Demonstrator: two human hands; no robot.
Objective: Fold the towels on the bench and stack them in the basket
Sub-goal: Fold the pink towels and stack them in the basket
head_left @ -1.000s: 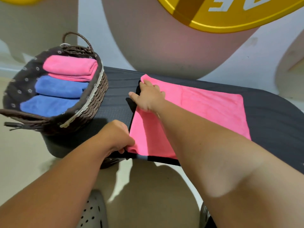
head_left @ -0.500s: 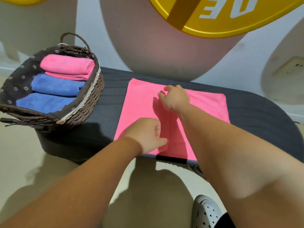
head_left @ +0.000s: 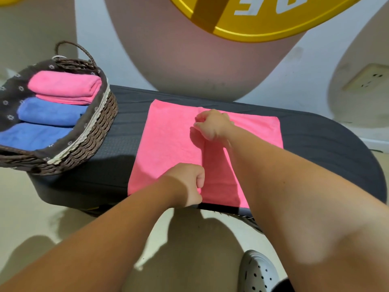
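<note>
Folding the pink towel [head_left: 168,144] beside the basket [head_left: 92,131], I am pinching its doubled edge in left hand [head_left: 186,186] and right hand [head_left: 212,125]; next, probably, carrying it farther from the basket.

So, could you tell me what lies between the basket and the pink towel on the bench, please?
Nothing; the head view shows only bare dark bench between basket and pink towel.

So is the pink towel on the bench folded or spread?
Partly folded: a flap of the pink towel lies doubled over its middle, left hand and right hand pinching the flap's edge.
</note>
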